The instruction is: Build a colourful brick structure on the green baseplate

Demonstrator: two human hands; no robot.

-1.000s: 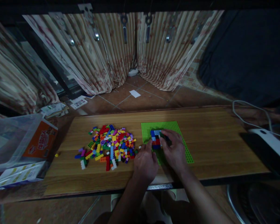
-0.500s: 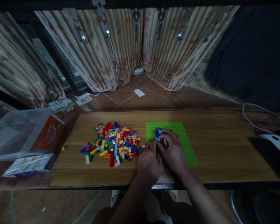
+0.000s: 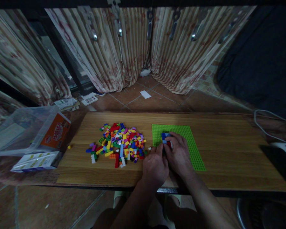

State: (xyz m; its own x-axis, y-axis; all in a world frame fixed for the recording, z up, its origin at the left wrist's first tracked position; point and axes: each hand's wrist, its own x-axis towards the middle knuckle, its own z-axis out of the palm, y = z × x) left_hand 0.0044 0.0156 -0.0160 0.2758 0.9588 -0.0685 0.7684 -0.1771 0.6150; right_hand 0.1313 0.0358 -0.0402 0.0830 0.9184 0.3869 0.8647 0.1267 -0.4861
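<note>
A green baseplate [image 3: 195,152] lies on the wooden table, and a small cluster of blue and red toy bricks [image 3: 165,136] sits over its left part. My right hand [image 3: 180,154] curls around the cluster's right side, its fingers closed on the bricks. From the near left, my left hand [image 3: 155,164] touches the cluster's edge with its fingertips pressed together. Whatever those left fingertips pinch is hidden or too small to name. Part of the cluster disappears behind my right fingers.
Left of the baseplate spreads a loose pile of coloured bricks [image 3: 121,143]. A clear plastic bin [image 3: 26,127] with an orange label and a white box [image 3: 37,160] stand beyond the table's left end. A white cable [image 3: 269,125] and a black flat object [image 3: 278,165] are at the right.
The whole view has swung slightly, so the table and its contents appear farther right. Both hands stay at the brick cluster, with only slight finger movement.
</note>
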